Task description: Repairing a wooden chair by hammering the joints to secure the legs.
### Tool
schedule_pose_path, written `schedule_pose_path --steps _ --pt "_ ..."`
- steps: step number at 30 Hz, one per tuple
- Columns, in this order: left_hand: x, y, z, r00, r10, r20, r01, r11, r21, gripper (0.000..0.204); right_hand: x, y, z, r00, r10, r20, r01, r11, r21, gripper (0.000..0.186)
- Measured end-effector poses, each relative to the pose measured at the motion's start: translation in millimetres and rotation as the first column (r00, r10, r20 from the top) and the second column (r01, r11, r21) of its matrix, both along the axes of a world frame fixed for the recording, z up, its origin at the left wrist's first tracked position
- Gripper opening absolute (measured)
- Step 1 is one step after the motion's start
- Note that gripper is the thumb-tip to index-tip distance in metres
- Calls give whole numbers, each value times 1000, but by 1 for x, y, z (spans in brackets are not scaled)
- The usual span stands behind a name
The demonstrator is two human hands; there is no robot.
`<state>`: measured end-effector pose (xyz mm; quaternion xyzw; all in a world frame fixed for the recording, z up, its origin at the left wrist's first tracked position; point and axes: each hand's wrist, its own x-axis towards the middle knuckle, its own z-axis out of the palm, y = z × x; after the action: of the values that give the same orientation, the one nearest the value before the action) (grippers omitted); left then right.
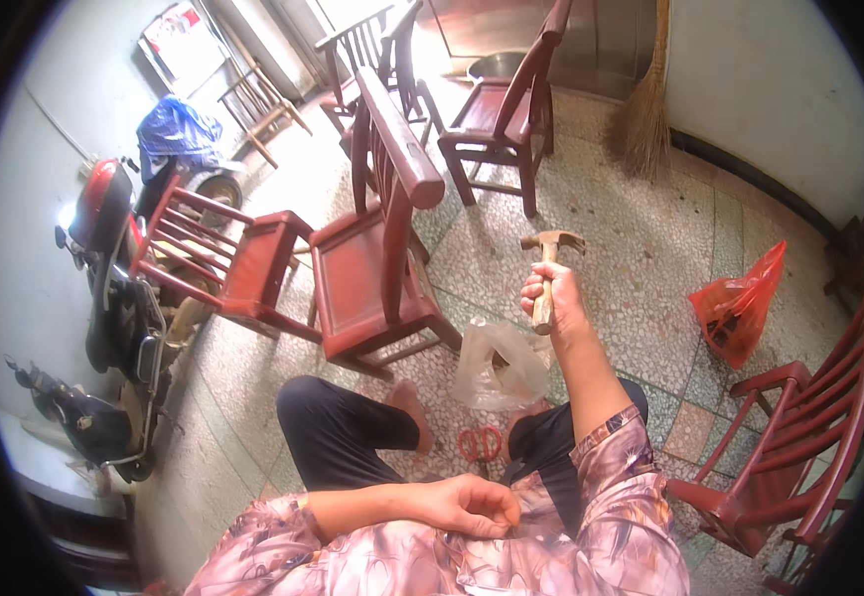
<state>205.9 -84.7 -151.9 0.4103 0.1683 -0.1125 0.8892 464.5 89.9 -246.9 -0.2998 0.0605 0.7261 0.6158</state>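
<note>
My right hand (557,290) is raised in front of me, closed around the pale wooden handle of a claw hammer (555,241). The hammer's rusty head points up, its claw to the right. Low over my lap, my left hand (467,505) lies with curled fingers; whatever they may hold is hidden. On the floor between my feet stands a translucent plastic bag (497,368) with something brownish inside. Just nearer than the bag is a tool with two red loop handles (480,442), its other end not clearly visible.
A red wooden chair (358,283) stands ahead, with another chair (265,263) tilted beside it. More chairs stand farther off (492,114) and at right (780,467). A red plastic bag (740,308) sits on the speckled floor. Motorbike (119,318) at left; straw broom (643,124) by the wall.
</note>
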Motion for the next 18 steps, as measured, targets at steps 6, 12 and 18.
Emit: schedule_pose_path --steps 6,12,18 --pt "-8 12 16 979 -154 -131 175 970 171 18 -4 4 -13 999 15 38 -14 999 -36 9" --pt "-19 14 8 999 8 36 -28 813 582 26 -16 -8 -19 986 119 120 -116 993 -33 7" --pt "-18 28 3 995 -35 96 -56 597 800 16 -26 -14 -13 957 131 259 -117 991 -68 9"
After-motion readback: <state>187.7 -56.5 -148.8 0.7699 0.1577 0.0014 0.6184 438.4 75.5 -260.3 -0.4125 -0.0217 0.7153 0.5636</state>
